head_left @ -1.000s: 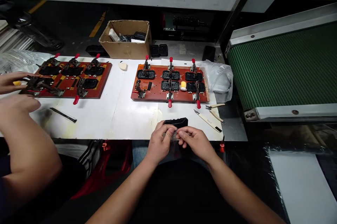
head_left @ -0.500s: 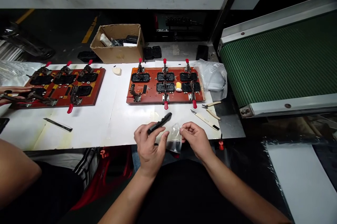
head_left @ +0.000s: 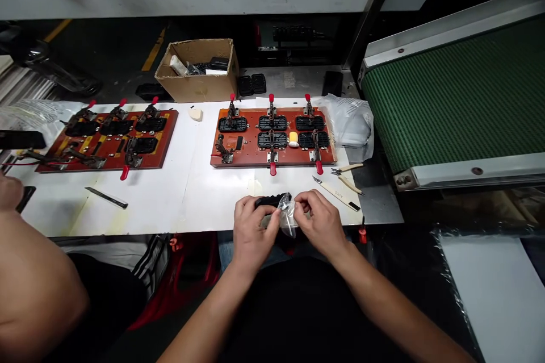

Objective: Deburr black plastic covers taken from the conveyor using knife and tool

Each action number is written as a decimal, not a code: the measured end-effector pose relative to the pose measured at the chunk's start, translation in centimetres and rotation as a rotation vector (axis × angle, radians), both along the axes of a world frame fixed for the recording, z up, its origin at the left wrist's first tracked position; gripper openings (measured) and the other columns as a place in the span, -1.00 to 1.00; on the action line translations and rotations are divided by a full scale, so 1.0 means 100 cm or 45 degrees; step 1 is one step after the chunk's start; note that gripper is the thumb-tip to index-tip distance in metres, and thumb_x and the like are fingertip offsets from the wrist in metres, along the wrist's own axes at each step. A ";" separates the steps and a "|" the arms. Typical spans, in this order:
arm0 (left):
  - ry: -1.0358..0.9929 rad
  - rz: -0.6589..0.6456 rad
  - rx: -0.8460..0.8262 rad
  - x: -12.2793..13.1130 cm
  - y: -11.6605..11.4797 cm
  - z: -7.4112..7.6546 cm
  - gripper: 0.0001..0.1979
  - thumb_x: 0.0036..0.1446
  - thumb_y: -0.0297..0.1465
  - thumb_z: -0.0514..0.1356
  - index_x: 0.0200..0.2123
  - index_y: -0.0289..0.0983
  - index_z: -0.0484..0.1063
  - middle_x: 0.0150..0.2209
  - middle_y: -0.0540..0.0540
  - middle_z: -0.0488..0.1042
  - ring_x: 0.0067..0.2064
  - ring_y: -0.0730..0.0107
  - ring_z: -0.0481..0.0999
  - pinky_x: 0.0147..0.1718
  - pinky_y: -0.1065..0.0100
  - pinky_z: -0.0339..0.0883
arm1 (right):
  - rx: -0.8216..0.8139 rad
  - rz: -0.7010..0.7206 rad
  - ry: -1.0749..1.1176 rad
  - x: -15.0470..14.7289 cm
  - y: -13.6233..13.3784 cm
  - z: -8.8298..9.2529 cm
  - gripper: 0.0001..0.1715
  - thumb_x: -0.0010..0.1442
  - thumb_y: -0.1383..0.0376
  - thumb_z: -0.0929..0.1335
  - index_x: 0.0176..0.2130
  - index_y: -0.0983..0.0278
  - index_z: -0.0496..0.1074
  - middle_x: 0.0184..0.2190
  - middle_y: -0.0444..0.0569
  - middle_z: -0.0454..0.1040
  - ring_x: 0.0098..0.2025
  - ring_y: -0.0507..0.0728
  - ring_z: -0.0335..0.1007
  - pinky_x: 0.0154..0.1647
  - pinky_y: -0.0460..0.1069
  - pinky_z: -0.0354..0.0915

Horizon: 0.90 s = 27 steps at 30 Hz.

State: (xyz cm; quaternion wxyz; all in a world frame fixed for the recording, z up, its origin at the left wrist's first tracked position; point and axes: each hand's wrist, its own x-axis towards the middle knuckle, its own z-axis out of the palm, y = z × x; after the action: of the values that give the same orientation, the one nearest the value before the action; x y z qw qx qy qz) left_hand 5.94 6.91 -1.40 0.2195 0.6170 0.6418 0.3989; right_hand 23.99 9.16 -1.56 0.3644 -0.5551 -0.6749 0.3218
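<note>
My left hand grips a small black plastic part at the near edge of the white table. My right hand pinches a clear plastic bag, and the part's right end sits at the bag's mouth. Just beyond my hands lies an orange clamp fixture with red-handled toggle clamps, several black parts and a yellow-white roller.
A second orange fixture lies at left, with a co-worker's arm near it. A blade tool, a craft knife and cutters lie on the table. A cardboard box stands behind, a green conveyor at right.
The black part came down from a tilted hold to level and met the bag's mouth. My hands closed together. The co-worker's hand left the left fixture.
</note>
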 end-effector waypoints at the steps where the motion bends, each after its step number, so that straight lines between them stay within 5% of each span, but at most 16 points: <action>1: 0.010 -0.003 0.017 0.001 0.001 0.002 -0.91 0.26 -0.37 0.32 -0.33 -0.16 0.63 -0.22 -0.11 0.57 0.04 0.10 0.41 0.09 0.08 0.38 | -0.091 -0.019 0.075 -0.001 0.000 -0.001 -0.84 0.37 0.21 0.35 -0.07 0.20 0.44 -0.25 -0.04 0.53 -0.29 0.12 0.48 -0.20 0.02 0.41; 5: 0.009 -0.053 -0.007 0.002 0.005 0.008 -0.89 0.28 -0.40 0.31 -0.33 -0.16 0.61 -0.28 -0.05 0.53 -0.07 0.20 0.48 -0.06 0.21 0.42 | -0.484 0.142 0.372 0.000 -0.001 -0.008 -0.68 0.33 0.08 0.43 -0.03 0.18 0.39 -0.32 -0.13 0.53 -0.37 0.09 0.49 -0.35 -0.04 0.43; 8: 0.024 -0.050 -0.010 -0.002 0.006 0.007 -0.89 0.25 -0.40 0.34 -0.36 -0.15 0.60 -0.30 -0.04 0.52 -0.07 0.20 0.48 -0.06 0.22 0.41 | -0.237 0.102 0.135 0.008 0.001 -0.010 -0.84 0.39 0.17 0.36 -0.22 0.18 0.44 -0.35 -0.09 0.50 -0.35 0.11 0.47 -0.27 0.00 0.40; 11: 0.044 -0.014 0.042 -0.001 0.005 0.005 -0.90 0.24 -0.39 0.35 -0.36 -0.18 0.60 -0.27 -0.07 0.53 -0.02 0.16 0.47 0.02 0.18 0.38 | -0.015 -0.073 -0.037 0.011 0.004 -0.009 -0.91 0.35 0.23 0.34 -0.19 0.19 0.43 -0.25 -0.02 0.51 -0.21 0.18 0.49 -0.12 0.07 0.40; 16: -0.009 -0.003 0.043 0.003 0.004 0.006 -0.92 0.31 -0.36 0.30 -0.25 -0.20 0.61 -0.20 -0.05 0.53 -0.18 0.35 0.54 -0.15 0.32 0.41 | -0.439 0.037 0.406 0.003 0.005 -0.010 -0.74 0.48 0.09 0.22 -0.06 0.19 0.36 -0.33 -0.09 0.55 -0.41 0.12 0.51 -0.43 -0.01 0.42; 22: -0.177 -0.017 -0.134 -0.008 0.005 0.007 -0.87 0.32 -0.27 0.31 -0.25 -0.16 0.65 -0.18 -0.05 0.56 -0.14 0.31 0.58 -0.10 0.30 0.43 | 0.111 -0.028 -0.088 0.022 0.017 -0.017 -0.92 0.37 0.23 0.39 -0.19 0.19 0.46 -0.36 -0.13 0.51 -0.36 0.07 0.46 -0.29 -0.04 0.36; 27: -0.674 0.027 -0.355 -0.010 -0.002 0.000 -0.51 0.34 -0.22 0.28 0.30 -0.04 0.41 -0.14 -0.01 0.57 -0.31 0.42 0.57 -0.23 0.32 0.58 | 0.251 -0.343 -0.162 0.027 0.032 -0.019 -0.91 0.32 0.29 0.37 -0.27 0.20 0.38 -0.50 -0.18 0.38 -0.45 0.09 0.34 -0.32 0.01 0.25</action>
State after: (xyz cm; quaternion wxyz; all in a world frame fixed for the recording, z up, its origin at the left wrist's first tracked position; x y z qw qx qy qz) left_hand 4.98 6.75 -1.45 0.4577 0.4486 0.6174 0.4562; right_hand 26.67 12.33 -3.45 0.4135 -0.6212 -0.6445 0.1666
